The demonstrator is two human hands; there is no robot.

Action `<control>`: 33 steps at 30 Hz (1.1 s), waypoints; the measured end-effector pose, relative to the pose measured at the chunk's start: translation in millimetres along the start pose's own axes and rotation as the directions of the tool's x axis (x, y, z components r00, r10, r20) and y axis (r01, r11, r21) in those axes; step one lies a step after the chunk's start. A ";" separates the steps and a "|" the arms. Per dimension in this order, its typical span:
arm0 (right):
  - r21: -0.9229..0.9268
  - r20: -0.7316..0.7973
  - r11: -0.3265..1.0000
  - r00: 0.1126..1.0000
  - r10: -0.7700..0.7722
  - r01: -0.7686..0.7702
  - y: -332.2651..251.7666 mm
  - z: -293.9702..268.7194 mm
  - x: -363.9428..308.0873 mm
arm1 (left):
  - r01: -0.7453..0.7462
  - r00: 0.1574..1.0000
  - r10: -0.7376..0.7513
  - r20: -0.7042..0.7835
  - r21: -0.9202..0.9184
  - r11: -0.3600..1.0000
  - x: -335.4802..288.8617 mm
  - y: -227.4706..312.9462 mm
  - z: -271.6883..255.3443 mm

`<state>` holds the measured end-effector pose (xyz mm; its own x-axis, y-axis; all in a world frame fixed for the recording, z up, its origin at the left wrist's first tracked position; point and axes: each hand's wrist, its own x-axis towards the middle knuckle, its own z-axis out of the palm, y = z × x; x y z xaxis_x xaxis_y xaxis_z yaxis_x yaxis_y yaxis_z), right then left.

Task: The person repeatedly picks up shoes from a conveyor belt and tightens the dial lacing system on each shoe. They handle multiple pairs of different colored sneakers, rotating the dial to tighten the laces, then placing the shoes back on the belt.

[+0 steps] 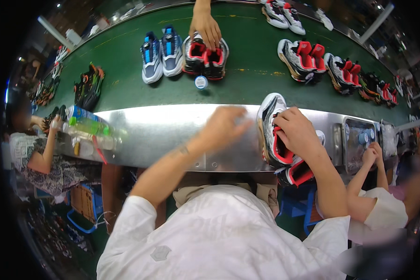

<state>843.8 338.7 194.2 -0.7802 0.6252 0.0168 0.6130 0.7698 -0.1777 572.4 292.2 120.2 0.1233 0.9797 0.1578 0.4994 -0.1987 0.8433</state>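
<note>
Green belt point(252, 91) runs along the far side, carrying paired shoes; a metal table point(172, 126) borders it on the near side. From my remote station I record the following.

Shoe point(268, 123): white, red-lined, at the right part of the table, toe toward the belt. Second shoe point(300, 173), also red-lined, lies beside it, partly under the right forearm, its heel projecting past the near edge.

Right grip point(296, 130): fingers bent over the opening, grasping the shoe near the tongue. Left grip point(226, 127): released, nothing visible in it, just left of the shoe; blur hides the finer finger pose.

Surroundings: bottles point(91, 127) to the left, a tray point(344, 142) to the right, a co-worker's hand point(205, 29) on a pair across the belt.

Handling, in my judgement: I should steady the shoe's outer side with the left grip while the right works at the opening, pressing lightly so the soft collar keeps its shape. I would keep the right forearm clear of the second shoe; a nudge could tip it off the edge.
</note>
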 end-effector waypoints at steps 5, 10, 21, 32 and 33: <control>0.233 -0.135 0.967 0.988 -0.069 0.099 -47.9 4.5 36.2 | 0.037 0.999 -0.035 -0.031 0.032 0.999 -75.7 34.3 45.6; 0.385 -0.101 0.888 0.968 -0.230 0.252 -79.7 24.8 49.3 | 0.183 0.965 -0.164 -0.205 0.080 0.980 -108.0 18.1 25.4; 0.132 -0.142 0.983 0.984 -0.109 0.128 -105.6 -4.1 -19.9 | 0.200 0.979 -0.197 -0.060 0.050 0.979 -116.3 43.4 -36.7; 0.017 -0.321 0.976 0.923 0.213 -0.219 -42.5 65.4 -126.5 | -0.261 0.948 0.198 0.248 0.256 0.931 -66.2 60.6 -0.2; 0.037 -0.333 0.989 0.931 0.149 -0.145 -29.1 60.3 -117.4 | -0.248 0.952 0.177 0.250 0.291 0.924 -67.4 61.6 0.7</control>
<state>910.1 235.2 138.0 -0.5938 0.7395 0.3171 0.7146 0.6658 -0.2144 595.5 213.9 161.2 0.4203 0.8911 0.1710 0.6806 -0.4343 0.5901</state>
